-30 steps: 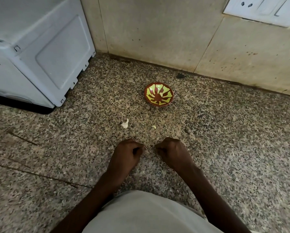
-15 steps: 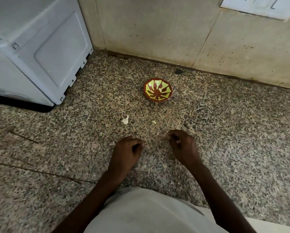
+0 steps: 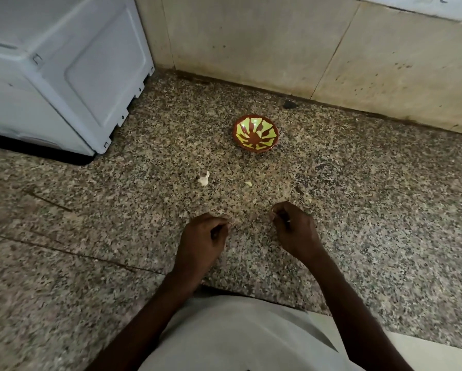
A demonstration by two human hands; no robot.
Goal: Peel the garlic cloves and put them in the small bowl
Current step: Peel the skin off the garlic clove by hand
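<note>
garlic piece [image 3: 204, 179] lies on the desk [image 3: 358, 210], beyond the left hand [image 3: 201, 241], apart from it | small scrap [image 3: 248, 184] just right of it | small bowl [image 3: 256, 136] farther back | right hand [image 3: 294, 228] curled, fingers [image 3: 275, 214] pinched; contents too small to tell | left fingers [image 3: 219, 223] curled, contents unclear

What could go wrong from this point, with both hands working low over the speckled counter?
The pale garlic piece and the small scrap lie loose on the speckled counter, where bits may be overlooked. The small bowl sits well beyond both hands, so a carried clove could drop. What the left hand and right hand hold is hidden.
</note>
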